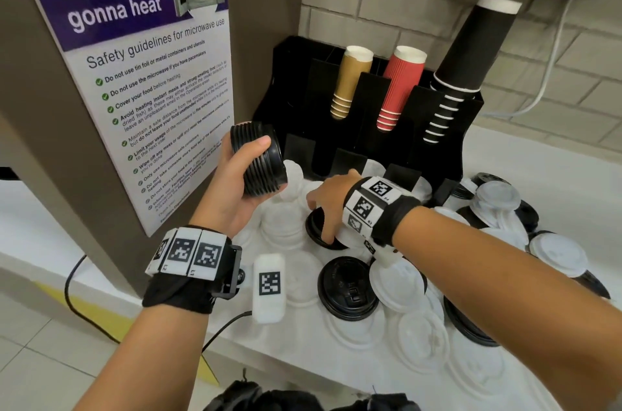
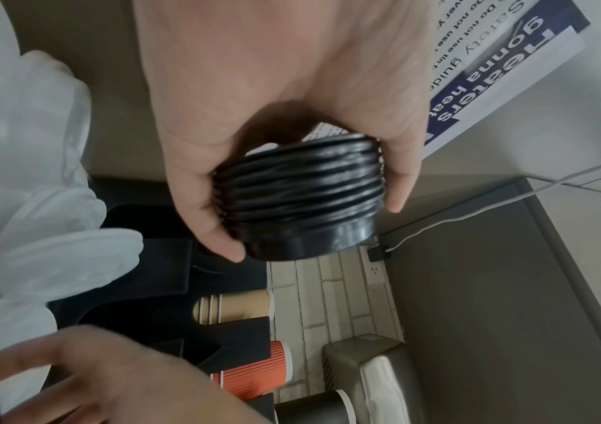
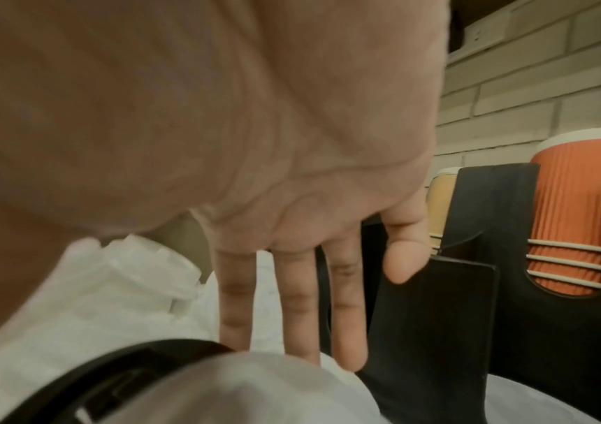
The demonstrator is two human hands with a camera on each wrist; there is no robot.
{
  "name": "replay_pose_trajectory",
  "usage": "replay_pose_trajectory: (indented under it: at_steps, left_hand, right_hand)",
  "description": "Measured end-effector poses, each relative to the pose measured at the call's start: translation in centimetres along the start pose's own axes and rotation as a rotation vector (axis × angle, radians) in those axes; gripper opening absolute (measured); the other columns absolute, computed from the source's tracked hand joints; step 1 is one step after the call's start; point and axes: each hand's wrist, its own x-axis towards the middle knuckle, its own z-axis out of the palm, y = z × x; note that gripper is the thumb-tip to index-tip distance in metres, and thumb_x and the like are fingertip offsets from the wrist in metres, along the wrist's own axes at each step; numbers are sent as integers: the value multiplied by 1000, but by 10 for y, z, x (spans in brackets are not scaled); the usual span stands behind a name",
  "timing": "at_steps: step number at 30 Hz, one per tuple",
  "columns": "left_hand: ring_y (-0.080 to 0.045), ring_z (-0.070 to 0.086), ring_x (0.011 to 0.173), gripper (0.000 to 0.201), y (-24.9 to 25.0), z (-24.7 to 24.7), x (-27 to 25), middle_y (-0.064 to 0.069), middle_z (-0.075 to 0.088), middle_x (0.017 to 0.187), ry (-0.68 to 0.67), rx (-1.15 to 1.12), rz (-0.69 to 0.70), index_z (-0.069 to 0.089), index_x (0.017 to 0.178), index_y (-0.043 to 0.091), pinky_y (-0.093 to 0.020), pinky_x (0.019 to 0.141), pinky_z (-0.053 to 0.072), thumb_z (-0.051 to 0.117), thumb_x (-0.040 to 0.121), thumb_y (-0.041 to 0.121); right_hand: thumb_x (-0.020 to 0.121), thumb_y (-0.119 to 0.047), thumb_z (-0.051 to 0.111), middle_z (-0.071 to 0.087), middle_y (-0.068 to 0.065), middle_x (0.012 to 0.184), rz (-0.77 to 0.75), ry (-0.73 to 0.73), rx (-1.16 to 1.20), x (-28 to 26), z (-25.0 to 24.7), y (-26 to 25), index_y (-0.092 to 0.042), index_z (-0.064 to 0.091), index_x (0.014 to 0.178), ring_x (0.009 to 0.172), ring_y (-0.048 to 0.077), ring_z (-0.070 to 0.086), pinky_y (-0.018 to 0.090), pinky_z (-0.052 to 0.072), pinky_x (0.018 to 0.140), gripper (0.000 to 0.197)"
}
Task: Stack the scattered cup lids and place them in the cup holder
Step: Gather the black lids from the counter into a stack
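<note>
right hand (image 1: 328, 205) fingertips hidden behind black lid (image 1: 318, 229), blurred

The head view looks steeply down from above the counter (image 1: 525, 155) toward its back edge and the cup holder (image 1: 353, 141). The 2 wrist views sit very close under each palm, facing along the fingers. All 3 views share the cup holder and red cups (image 1: 399, 87).

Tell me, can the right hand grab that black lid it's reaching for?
Probably yes. The right hand already has straight fingers on the black lid, and nothing covers it from above. White lids crowd beside it, so one might get nudged.
</note>
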Motion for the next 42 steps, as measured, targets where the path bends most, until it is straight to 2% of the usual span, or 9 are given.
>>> replay_pose_trajectory:
  at_steps: [7, 13, 16, 19, 24, 27, 30, 35, 42]
  left_hand:
    - [-22, 59, 101, 95, 3, 1, 3, -11, 55, 118, -3, 11, 35, 41, 140, 9, -38, 77, 57, 76, 59, 43]
    - [-22, 61, 103, 84, 2, 4, 6, -17, 55, 134, -49, 3, 30, 41, 142, 12, -38, 77, 57, 73, 68, 37]
    - [-21, 62, 100, 77, -4, 8, 7, -12, 58, 123, -72, -3, 11, 43, 141, 14, -37, 76, 57, 71, 72, 33]
    - [-20, 62, 95, 68, -12, 14, 8, -7, 60, 113, -107, 2, 5, 45, 137, 15, -38, 74, 56, 67, 75, 31]
    - [-19, 64, 98, 61, -21, 22, 10, -5, 63, 118, -163, 36, -14, 50, 130, 26, -38, 73, 56, 70, 73, 32]
    - [-21, 64, 104, 74, -25, 24, 10, -6, 63, 124, -229, 77, -59, 50, 132, 29, -40, 76, 56, 76, 63, 40]
    - [-19, 67, 100, 65, -27, 27, 10, -2, 67, 118, -284, 84, -97, 58, 122, 36, -38, 72, 57, 77, 60, 42]
    - [-20, 67, 102, 68, -29, 29, 9, -8, 62, 125, -330, 74, -104, 54, 128, 31, -39, 73, 56, 76, 64, 40]
    - [-17, 69, 96, 70, -28, 29, 10, -4, 64, 117, -286, 61, -73, 53, 128, 33, -37, 70, 56, 76, 62, 41]
  right_hand:
    - [62, -48, 80, 59, -4, 110, -79, 302, 560, -7, -10, 32, -32, 47, 125, 95, 17, 59, 35, 54, 83, 72]
    - [74, -28, 79, 53, 2, 103, -103, 566, 1284, -19, -12, 52, -30, 41, 120, 94, 19, 58, 32, 54, 78, 60]
    - [79, -25, 73, 55, 5, 109, -177, 668, 1606, -36, -5, 48, -37, 43, 118, 101, 18, 60, 31, 56, 73, 51]
    - [83, -29, 66, 65, 1, 103, -301, 751, 1793, -57, 8, 35, -41, 48, 120, 91, 11, 65, 33, 56, 75, 43]
    - [93, -29, 54, 68, -1, 107, -388, 824, 1866, -78, 32, 11, -41, 49, 130, 100, 14, 66, 40, 55, 87, 39]
    - [85, -23, 57, 64, 3, 118, -369, 852, 1822, -83, 35, 6, -42, 50, 130, 107, 16, 63, 39, 54, 90, 49]
    - [79, -13, 58, 57, 7, 128, -357, 886, 1756, -87, 33, 6, -37, 51, 132, 114, 23, 59, 46, 50, 97, 59]
    - [74, -6, 61, 53, 1, 131, -359, 878, 1622, -93, 30, 3, -26, 52, 131, 117, 15, 54, 41, 46, 102, 61]
    - [74, -6, 64, 54, 3, 128, -361, 878, 1610, -93, 26, -2, -25, 53, 126, 119, 20, 53, 50, 43, 103, 57]
